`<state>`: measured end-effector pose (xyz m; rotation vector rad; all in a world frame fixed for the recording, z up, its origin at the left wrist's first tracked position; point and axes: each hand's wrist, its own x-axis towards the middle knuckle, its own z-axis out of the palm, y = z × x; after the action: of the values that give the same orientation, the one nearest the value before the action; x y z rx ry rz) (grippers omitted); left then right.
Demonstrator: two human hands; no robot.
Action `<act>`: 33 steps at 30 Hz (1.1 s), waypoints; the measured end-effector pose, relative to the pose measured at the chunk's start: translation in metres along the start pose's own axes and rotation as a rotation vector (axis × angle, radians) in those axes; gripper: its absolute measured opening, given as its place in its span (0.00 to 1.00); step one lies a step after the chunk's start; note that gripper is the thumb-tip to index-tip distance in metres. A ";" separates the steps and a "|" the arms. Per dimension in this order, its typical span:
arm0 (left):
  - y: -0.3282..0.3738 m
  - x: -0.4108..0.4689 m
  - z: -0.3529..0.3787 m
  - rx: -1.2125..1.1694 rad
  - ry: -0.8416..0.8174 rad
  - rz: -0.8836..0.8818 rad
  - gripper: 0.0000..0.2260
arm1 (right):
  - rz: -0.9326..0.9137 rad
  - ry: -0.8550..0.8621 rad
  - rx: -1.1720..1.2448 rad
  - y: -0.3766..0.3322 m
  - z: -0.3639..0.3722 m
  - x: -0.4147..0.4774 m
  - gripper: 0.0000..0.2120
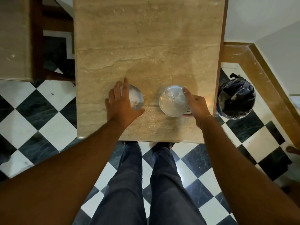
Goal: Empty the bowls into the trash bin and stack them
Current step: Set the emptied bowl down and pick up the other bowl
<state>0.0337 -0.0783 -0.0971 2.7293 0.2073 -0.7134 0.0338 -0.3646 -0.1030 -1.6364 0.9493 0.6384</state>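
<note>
Two clear glass bowls stand on the marble table [146,46] near its front edge. The left bowl [135,99] holds a whitish residue; my left hand [121,103] lies over its left side with fingers spread across the rim. The right bowl [172,101] also shows white bits inside; my right hand [195,105] grips its right rim, thumb on the far edge. The trash bin [236,101], lined with a dark bag, stands on the floor just right of the table.
Crumbs [150,118] are scattered on the table between and in front of the bowls. A second marble table [14,38] and a wooden chair frame [53,18] stand to the left. My legs [146,184] are at the front edge on the checkered floor.
</note>
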 end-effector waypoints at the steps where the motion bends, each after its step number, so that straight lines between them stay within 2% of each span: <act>1: 0.001 0.000 0.001 -0.013 -0.006 0.015 0.63 | -0.007 0.015 -0.008 0.001 0.000 0.001 0.23; 5: 0.000 -0.003 -0.002 -0.054 -0.020 0.054 0.61 | -0.042 0.145 -0.049 0.004 0.005 0.002 0.29; 7: 0.003 -0.007 -0.005 -0.067 -0.009 0.070 0.61 | -0.071 0.240 -0.154 0.005 0.006 0.001 0.24; 10: 0.013 -0.014 -0.011 -0.121 0.028 0.119 0.62 | -0.086 0.322 -0.262 0.003 0.008 -0.006 0.25; 12: 0.021 -0.019 -0.016 -0.134 0.053 0.167 0.63 | -0.103 0.371 -0.308 -0.002 0.011 -0.015 0.21; 14: 0.031 -0.025 -0.021 -0.155 0.066 0.216 0.63 | -0.191 0.443 -0.383 -0.009 0.015 -0.028 0.19; 16: 0.045 -0.032 -0.026 -0.197 0.072 0.268 0.63 | -0.342 0.468 -0.301 -0.017 0.018 -0.038 0.13; 18: 0.061 -0.038 -0.031 -0.229 0.070 0.333 0.62 | -0.366 0.290 -0.115 -0.028 0.023 -0.046 0.11; 21: 0.088 -0.046 -0.034 -0.279 0.062 0.433 0.61 | -0.071 -0.211 0.285 -0.037 0.027 -0.055 0.26; 23: 0.102 -0.051 -0.034 -0.305 0.048 0.495 0.61 | 0.138 -0.417 0.604 -0.034 0.020 -0.060 0.35; 24: 0.107 -0.052 -0.033 -0.313 0.038 0.526 0.61 | 0.180 -0.480 0.684 -0.031 0.014 -0.062 0.36; 27: 0.118 -0.052 -0.028 -0.332 -0.002 0.594 0.62 | 0.196 -0.514 0.771 -0.021 -0.008 -0.061 0.39; 29: 0.114 -0.050 -0.023 -0.348 0.000 0.604 0.59 | 0.196 -0.473 0.862 -0.013 -0.022 -0.058 0.43; 33: 0.082 -0.043 -0.010 -0.315 0.096 0.505 0.43 | 0.135 -0.284 1.054 0.006 -0.078 -0.053 0.42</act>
<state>0.0187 -0.1549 -0.0455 2.3657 -0.3152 -0.3694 -0.0049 -0.4268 -0.0426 -0.5361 0.9427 0.3309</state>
